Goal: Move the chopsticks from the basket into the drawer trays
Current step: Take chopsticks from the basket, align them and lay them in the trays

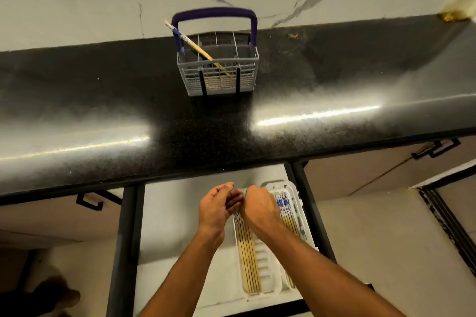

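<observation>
A grey wire basket [219,77] with a purple handle stands on the black counter. One chopstick [198,47] leans in it, its patterned end sticking out past the left rim. Below, in the open drawer, lie two white trays. The left tray [268,265] holds several chopsticks [248,257] side by side. The right tray [293,195] holds several more, blue-patterned ends [283,203] pointing to the counter. My left hand [217,204] is cupped over the far end of the left tray with nothing visible in it. My right hand [260,207] is curled beside it, its fingers hidden.
The black stone counter [128,110] overhangs the back of the drawer [180,213]. Dark drawer rails [123,239] run along both sides. Cabinet fronts with black handles [435,152] flank the drawer. A marbled wall rises behind the basket.
</observation>
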A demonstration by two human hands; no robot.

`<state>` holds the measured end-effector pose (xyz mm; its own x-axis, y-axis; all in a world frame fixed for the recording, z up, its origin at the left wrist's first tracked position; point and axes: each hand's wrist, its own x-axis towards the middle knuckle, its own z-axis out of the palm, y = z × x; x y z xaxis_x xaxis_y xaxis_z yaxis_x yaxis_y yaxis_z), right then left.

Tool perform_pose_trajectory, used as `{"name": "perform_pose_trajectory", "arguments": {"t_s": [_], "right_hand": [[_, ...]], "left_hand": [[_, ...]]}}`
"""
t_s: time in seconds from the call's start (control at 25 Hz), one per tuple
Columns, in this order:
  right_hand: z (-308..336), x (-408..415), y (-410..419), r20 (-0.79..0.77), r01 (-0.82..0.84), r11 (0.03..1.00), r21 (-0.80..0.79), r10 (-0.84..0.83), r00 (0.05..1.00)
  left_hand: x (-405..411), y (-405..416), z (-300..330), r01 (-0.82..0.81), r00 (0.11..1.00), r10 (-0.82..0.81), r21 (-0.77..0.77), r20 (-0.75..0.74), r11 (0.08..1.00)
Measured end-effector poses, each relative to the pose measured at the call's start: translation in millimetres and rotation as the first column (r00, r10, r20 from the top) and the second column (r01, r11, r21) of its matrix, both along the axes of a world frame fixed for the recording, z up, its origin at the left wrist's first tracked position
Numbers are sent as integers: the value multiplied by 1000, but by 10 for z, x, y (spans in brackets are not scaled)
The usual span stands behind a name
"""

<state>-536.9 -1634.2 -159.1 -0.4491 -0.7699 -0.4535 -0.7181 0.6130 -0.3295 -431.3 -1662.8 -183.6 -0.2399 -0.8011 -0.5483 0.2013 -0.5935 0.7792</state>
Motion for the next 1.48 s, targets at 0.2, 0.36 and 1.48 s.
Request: {"name": "perform_pose_trajectory", "arguments": {"t_s": [0.2,0.36,1.48], "right_hand": [[1012,-249,-293,36,7,952,-307,4,999],[1649,-387,-601,71,38,854,-520,-2,997],[1827,-1138,-1869,-4,-56,750,-659,72,997]], "left_hand": [[-148,-492,1002,-41,991,5,-269,-132,962],[-294,-845,1693,-101,976,22,-364,-216,926],[-549,-3283,2160,48,713,396,-604,579,796]]}}
